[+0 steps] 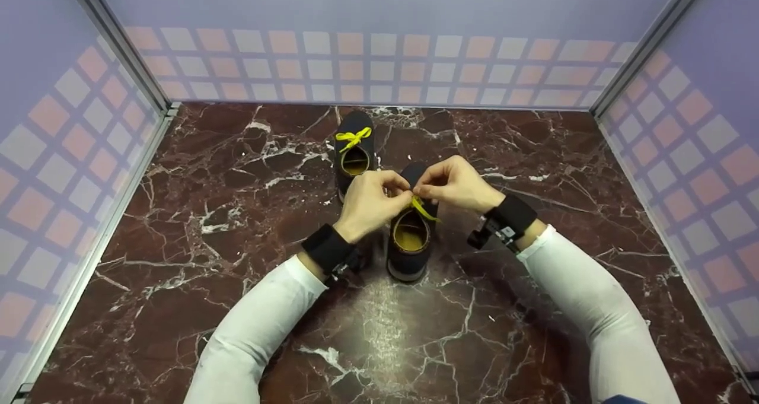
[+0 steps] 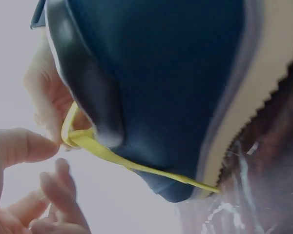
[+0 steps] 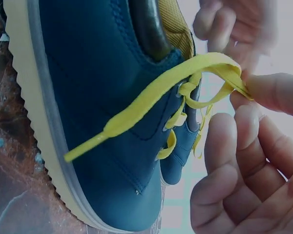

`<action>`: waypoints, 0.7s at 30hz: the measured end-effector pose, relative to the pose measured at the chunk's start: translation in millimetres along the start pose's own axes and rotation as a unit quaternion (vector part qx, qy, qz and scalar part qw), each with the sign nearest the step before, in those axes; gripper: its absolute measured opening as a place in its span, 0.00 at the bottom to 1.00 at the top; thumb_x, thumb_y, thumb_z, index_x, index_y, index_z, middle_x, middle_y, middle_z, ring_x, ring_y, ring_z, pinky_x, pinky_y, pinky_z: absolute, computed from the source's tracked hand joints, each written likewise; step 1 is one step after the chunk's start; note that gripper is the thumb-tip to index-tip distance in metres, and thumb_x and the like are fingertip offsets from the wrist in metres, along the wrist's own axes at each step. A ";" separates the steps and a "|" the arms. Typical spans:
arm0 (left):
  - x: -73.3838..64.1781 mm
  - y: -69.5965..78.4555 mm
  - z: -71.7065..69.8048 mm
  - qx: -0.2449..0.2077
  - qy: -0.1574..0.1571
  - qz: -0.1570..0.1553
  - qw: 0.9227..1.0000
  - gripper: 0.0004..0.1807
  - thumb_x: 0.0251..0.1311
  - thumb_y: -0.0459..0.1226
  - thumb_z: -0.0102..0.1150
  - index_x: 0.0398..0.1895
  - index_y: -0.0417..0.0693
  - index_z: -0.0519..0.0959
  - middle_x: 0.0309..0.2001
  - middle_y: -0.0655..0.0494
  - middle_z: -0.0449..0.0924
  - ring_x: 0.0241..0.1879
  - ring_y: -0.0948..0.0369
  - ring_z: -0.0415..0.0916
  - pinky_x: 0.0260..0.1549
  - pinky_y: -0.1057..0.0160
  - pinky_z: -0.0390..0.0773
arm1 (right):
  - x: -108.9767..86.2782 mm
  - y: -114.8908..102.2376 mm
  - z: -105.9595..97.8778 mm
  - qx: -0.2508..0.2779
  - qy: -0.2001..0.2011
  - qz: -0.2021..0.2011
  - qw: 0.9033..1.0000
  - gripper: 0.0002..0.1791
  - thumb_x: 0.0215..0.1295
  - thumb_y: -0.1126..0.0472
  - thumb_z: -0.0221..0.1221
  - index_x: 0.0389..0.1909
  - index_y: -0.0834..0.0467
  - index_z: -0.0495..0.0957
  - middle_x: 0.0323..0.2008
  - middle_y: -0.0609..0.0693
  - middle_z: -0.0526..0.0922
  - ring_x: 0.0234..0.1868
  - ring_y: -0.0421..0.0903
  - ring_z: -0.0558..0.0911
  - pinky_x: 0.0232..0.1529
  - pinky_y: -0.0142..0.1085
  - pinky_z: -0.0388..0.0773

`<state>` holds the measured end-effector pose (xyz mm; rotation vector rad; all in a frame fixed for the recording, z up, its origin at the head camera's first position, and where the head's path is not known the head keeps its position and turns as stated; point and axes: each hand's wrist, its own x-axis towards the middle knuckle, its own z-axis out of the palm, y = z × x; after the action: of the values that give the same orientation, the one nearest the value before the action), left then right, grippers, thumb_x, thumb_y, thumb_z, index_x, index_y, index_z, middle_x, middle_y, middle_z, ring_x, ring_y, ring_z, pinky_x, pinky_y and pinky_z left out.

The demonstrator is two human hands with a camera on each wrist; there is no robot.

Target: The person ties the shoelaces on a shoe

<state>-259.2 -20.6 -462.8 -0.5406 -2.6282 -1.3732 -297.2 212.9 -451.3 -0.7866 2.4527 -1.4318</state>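
A dark shoe [image 1: 407, 267] with a tan sole and yellow lining stands on the floor, toe pointing away. Its yellow shoelace [image 3: 156, 92] forms a loop over the tongue, and one loose end hangs down the side. Thumb and fingertips of my right hand [image 1: 461, 185] pinch the lace at the loop, as the right wrist view shows. From the other side my left hand [image 1: 373, 205] pinches the same lace, fingertips close to those of the right. In the left wrist view, the lace [image 2: 112, 156] trails across the shoe's side to the sole.
A second dark shoe [image 1: 357, 122], its yellow lace tied in a bow [image 1: 354, 136], stands farther back and left, partly behind my left hand. The floor [image 1: 237, 273] is dark red marble pattern. Checkered lilac panels [image 1: 379, 12] enclose the back and both sides.
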 end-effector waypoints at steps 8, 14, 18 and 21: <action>2.9 -11.1 2.5 -0.029 -0.039 0.008 0.999 0.10 0.68 0.44 0.75 0.47 0.53 0.97 0.45 0.56 0.98 0.35 0.60 0.87 0.38 0.65 0.79 | 1.2 -2.1 2.4 0.013 0.009 -0.013 1.000 0.05 0.72 0.66 0.72 0.40 0.64 0.95 0.35 0.64 0.95 0.24 0.38 0.86 0.28 0.26 0.82; 3.8 -11.5 6.7 -0.029 -0.039 0.020 0.999 0.09 0.65 0.43 0.76 0.45 0.53 0.98 0.44 0.55 0.98 0.37 0.55 0.90 0.42 0.63 0.82 | 0.9 -4.8 6.4 0.006 0.015 -0.038 0.999 0.04 0.72 0.67 0.72 0.38 0.64 0.95 0.33 0.65 0.94 0.25 0.34 0.85 0.29 0.24 0.80; 3.7 -11.8 8.1 -0.031 -0.032 0.029 0.999 0.08 0.65 0.43 0.78 0.42 0.53 0.98 0.42 0.55 0.98 0.35 0.56 0.89 0.41 0.64 0.81 | -0.2 -5.2 8.5 0.005 0.019 -0.049 0.999 0.04 0.72 0.67 0.72 0.38 0.64 0.95 0.33 0.66 0.93 0.24 0.38 0.86 0.30 0.25 0.80; 3.2 -12.7 8.4 -0.049 -0.028 0.025 0.998 0.08 0.65 0.43 0.78 0.42 0.52 0.98 0.41 0.55 0.98 0.38 0.57 0.90 0.42 0.66 0.82 | -1.7 -3.8 9.1 0.009 0.022 -0.049 0.999 0.04 0.72 0.68 0.72 0.38 0.64 0.95 0.33 0.66 0.93 0.23 0.42 0.86 0.28 0.25 0.80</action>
<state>-266.5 -19.5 -476.5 -0.6610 -2.5819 -1.4997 -290.6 205.6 -452.9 -0.8921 2.4609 -1.5189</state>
